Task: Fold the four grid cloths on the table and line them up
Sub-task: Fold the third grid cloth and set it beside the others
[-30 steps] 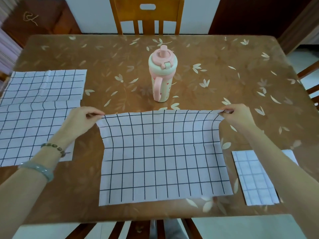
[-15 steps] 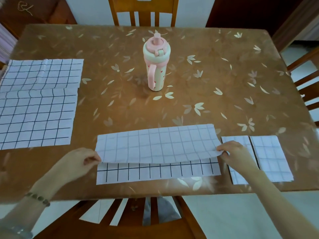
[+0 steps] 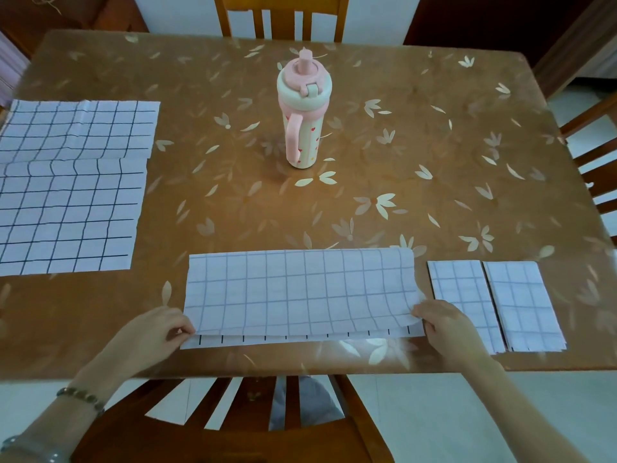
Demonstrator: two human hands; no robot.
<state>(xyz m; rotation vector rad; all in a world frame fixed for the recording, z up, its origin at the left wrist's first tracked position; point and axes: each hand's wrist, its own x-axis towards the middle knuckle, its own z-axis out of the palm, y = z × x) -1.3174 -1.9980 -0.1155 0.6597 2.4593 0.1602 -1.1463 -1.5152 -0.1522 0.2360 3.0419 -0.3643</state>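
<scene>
A white cloth with a black grid (image 3: 300,292) lies near the table's front edge, folded in half toward me, its pale back side up. A thin strip of its lower layer shows along the front. My left hand (image 3: 157,335) pinches the folded layer's front left corner. My right hand (image 3: 440,324) pinches the front right corner. Two folded grid cloths (image 3: 462,300) (image 3: 524,305) lie side by side right of it. An unfolded grid cloth (image 3: 70,188) lies flat at the table's left edge.
A pink and cream water bottle (image 3: 302,110) stands upright in the middle of the brown floral table (image 3: 400,155). Wooden chairs stand at the far side (image 3: 280,15), the right side (image 3: 597,162) and just below the front edge (image 3: 233,426).
Both hands carried the cloth's far edge toward me and laid it over the near half. The folded layer now nearly reaches the front edge.
</scene>
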